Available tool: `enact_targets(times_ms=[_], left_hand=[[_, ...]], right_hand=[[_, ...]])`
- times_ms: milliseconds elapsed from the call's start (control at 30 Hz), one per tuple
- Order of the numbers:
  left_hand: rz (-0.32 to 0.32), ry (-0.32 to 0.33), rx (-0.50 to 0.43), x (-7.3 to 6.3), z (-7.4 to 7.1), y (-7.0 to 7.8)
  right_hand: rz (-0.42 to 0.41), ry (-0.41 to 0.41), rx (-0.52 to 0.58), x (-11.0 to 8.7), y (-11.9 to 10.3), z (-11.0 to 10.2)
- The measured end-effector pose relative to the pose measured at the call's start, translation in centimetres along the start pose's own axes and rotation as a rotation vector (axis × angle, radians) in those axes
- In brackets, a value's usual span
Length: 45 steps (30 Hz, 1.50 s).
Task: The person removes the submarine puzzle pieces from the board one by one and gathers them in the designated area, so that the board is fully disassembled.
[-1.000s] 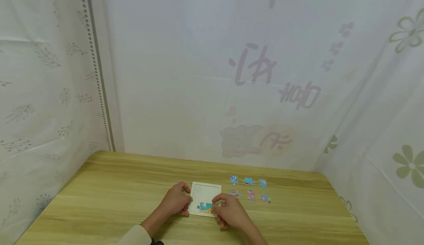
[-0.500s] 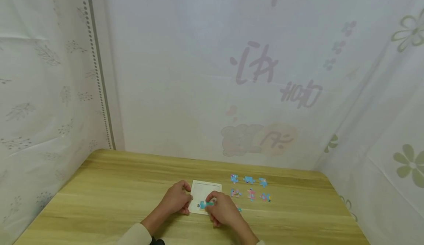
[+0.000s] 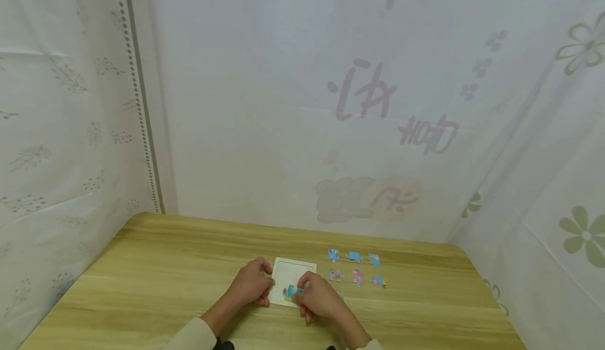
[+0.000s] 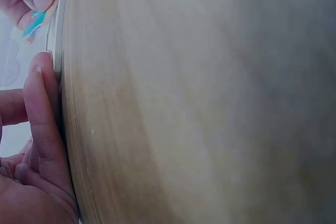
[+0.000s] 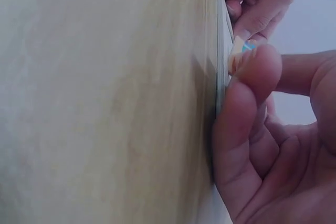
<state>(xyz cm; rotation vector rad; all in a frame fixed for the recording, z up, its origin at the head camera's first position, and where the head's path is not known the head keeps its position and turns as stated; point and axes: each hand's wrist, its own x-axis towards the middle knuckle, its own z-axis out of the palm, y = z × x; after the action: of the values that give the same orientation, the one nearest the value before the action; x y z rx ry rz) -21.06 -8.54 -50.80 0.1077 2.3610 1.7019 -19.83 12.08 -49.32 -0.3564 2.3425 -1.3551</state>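
Observation:
A shallow white puzzle tray [image 3: 284,273] lies on the table in the head view. At its lower side my right hand [image 3: 317,296] pinches a teal puzzle piece [image 3: 290,291]. In the left wrist view this puzzle piece [image 4: 34,23] stands tilted, and its pale wooden edge [image 5: 235,53] shows in the right wrist view. My left hand [image 3: 251,282] holds the tray by its left edge, thumb and index finger against the rim. The right fingers hide the tray's lower right corner and part of the piece.
Several loose blue and pink puzzle pieces [image 3: 354,256] lie in two rows on the table [image 3: 189,266], right of the tray. Another piece [image 3: 340,297] peeks out beside my right hand. White patterned curtains [image 3: 246,129] close off the back and sides.
My right hand has shifted left over the tray, uncovering a piece on the table at its right. The teal piece it pinches now looks more tilted. My left hand stays at the tray's edge.

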Motion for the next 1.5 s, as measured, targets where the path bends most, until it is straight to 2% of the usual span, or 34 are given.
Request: enact_targets(times_ms=[267,467,600,833,1067,1500], left_hand=[[-0.007,0.006,0.002,0.1,0.0,-0.1],[-0.018,0.009,0.000,0.1,0.1,-0.1],[-0.010,0.007,-0.002,0.1,0.1,-0.1],[-0.005,0.002,-0.004,0.1,0.1,-0.3],[-0.019,0.002,0.001,0.2,0.2,-0.4],[-0.016,0.023,0.016,0.1,0.2,-0.1]], right_hand=[[0.021,-0.032,0.000,0.1,0.1,-0.2],[0.045,-0.038,0.089,-0.3,-0.2,-0.9],[0.017,-0.031,0.107,-0.8,-0.1,-1.7],[-0.017,0.005,0.125,-2.0,1.5,-3.4],[0.035,0.046,0.185,-3.5,3.2,-5.9],[0.143,0.075,0.188,-6.2,6.3,-10.7]])
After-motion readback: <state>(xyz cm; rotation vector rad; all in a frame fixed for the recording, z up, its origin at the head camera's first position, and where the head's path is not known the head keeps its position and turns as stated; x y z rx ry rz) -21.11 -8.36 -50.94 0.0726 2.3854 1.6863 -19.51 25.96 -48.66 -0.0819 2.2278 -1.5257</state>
